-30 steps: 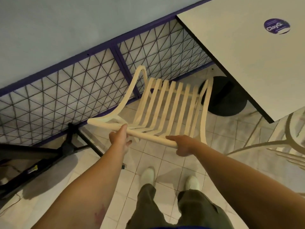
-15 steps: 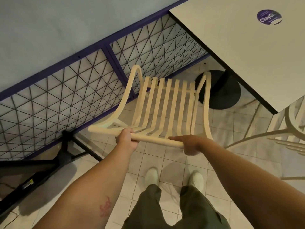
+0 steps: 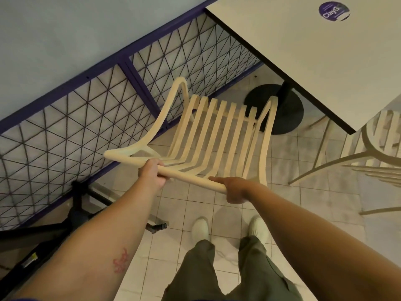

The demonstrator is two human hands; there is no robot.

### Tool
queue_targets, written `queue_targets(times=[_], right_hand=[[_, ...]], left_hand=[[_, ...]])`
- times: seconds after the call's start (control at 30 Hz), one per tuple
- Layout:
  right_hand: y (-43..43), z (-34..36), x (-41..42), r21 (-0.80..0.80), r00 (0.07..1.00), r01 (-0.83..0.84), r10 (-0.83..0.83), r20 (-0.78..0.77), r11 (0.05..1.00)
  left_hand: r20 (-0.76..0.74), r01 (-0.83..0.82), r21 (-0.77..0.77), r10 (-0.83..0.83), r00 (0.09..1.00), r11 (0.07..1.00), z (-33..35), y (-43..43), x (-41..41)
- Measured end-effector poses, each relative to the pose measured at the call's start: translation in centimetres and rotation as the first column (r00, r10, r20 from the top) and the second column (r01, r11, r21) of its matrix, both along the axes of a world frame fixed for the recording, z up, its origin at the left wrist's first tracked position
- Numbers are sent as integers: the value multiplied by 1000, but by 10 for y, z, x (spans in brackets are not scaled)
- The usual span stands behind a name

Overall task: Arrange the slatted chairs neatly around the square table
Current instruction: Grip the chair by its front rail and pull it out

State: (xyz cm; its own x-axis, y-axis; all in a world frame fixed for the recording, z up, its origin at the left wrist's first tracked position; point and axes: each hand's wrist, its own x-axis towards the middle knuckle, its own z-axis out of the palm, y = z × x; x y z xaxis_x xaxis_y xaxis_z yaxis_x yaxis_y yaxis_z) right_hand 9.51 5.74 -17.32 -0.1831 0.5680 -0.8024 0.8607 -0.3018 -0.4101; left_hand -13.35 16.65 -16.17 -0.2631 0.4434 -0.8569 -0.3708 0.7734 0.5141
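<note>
A cream slatted chair stands on the tiled floor in front of me, its seat pointing toward the fence. My left hand grips the left part of its top rail, and my right hand grips the right end of the same rail. The square white table fills the upper right, with its black round base just beyond the chair's right side. A second slatted chair shows at the right edge, partly under the table's corner.
A purple-framed wire mesh fence runs diagonally along the left, close to the chair. A black stand with legs sits on the floor at lower left. My feet in white shoes are right behind the chair.
The chair has shifted slightly toward the table base, and both hands have stayed closed on its top rail. The view has drifted a little so the table sits higher and further right.
</note>
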Motion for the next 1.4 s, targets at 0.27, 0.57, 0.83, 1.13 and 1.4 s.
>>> queue_targets(times=[0.27,0.57,0.83,1.13,1.4], right_hand=[[0,-5,-36,32,988,146,-144,-51,989],[6,-3,-63,26,972,227,-225,-69,974],[8,-4,-69,7,961,265,-263,-83,964],[-3,5,-63,103,967,232,-218,-131,967],[-6,-2,-55,79,959,250,-236,-155,965]], left_hand=[[-24,132,-18,-132,991,991,-10,38,-24],[-38,253,-24,-253,967,967,-11,66,-37],[71,233,67,-237,969,970,-10,62,-33],[-28,167,215,-165,986,962,4,33,-26],[-58,151,236,-141,988,960,-8,34,-35]])
